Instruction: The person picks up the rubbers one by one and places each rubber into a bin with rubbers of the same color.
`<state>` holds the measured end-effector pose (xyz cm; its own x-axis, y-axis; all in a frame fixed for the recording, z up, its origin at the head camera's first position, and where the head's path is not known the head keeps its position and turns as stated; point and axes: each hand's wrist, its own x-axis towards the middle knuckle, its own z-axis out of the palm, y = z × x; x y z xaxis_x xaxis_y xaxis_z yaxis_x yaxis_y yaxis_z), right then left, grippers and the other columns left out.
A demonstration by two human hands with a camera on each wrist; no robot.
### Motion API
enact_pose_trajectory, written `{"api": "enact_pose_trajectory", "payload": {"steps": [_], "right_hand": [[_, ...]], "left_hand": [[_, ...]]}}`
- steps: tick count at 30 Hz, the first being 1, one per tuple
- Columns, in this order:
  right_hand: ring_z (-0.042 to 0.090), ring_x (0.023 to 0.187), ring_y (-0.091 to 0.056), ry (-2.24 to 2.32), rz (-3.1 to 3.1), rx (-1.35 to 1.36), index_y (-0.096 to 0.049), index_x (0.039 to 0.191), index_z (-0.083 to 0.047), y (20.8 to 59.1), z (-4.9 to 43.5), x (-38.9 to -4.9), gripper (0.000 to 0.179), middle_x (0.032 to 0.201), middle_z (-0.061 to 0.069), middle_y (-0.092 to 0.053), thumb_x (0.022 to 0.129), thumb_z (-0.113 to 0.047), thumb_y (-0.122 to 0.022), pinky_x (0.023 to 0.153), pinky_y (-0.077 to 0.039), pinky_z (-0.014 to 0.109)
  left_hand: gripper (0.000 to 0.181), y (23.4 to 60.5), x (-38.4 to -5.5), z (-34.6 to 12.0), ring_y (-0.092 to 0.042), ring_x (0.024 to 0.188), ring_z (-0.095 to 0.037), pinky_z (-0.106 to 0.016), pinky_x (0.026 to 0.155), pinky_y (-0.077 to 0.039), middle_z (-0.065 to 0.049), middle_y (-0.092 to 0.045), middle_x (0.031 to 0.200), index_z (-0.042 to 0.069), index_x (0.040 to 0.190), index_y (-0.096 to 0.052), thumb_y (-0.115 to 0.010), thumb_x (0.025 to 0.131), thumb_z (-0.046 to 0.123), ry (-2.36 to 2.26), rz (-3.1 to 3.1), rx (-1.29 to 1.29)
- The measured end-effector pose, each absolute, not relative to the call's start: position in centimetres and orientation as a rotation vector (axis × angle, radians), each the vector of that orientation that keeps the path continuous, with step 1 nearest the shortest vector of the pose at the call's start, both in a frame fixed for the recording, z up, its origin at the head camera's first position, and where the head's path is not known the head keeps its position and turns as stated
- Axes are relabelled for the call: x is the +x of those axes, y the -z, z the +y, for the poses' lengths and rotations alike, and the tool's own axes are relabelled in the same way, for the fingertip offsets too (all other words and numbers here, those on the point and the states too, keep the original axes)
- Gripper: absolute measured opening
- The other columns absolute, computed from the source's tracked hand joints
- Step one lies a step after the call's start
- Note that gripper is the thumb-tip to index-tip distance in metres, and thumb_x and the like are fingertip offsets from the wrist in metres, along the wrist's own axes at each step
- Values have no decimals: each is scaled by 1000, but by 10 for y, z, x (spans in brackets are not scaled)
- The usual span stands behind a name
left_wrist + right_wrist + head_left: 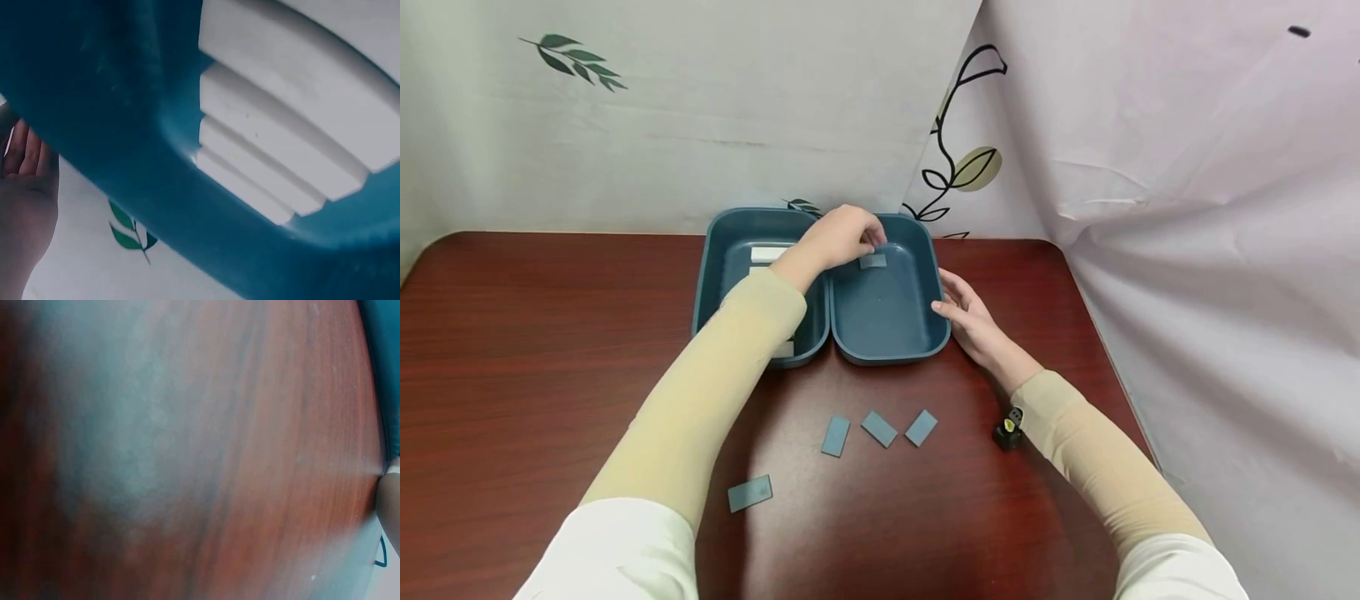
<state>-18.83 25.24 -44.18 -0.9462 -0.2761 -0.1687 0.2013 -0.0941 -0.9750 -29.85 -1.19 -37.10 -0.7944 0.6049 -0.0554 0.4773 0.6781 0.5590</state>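
A grey-blue tile [872, 261] lies in the near tray [887, 312] between the hands, just below the left hand's [841, 237] fingertips. Those fingers are bent; whether they pinch the tile I cannot tell. The right hand [974, 323] grips that tray's side, thumb at the rim. A stray brush from the left fingers could skew the tile; a tug from the right could slide the tray. Closer to the body than both hands, four loose tiles [835, 436] lie on the table [587, 333]. The left wrist view reveals pale blocks [275, 125], stepped in a row, which the left forearm [722, 342] mostly hides from the head view.
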Motion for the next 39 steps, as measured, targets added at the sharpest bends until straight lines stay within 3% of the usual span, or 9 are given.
{"api": "enact_pose_trajectory", "payload": {"steps": [15,39], "right_hand": [[17,143,-44,2099,1866,-64,-24,169,-9,440,251,-188,68,173,16,-26,106,3,-48,102,-51,18],[14,139,-47,2086,1887,-51,-26,168,-9,440,250,-187,67,172,15,-29,107,1,-50,101,-52,18]], "left_hand": [[24,350,-280,-48,-72,113,-30,-45,103,-57,-16,-75,124,1,125,-75,-69,102,3,-915,2628,1000],[21,332,-219,-99,-75,105,-26,-47,95,-61,-12,-79,115,6,119,-78,-75,99,5,-1105,2706,852]]}}
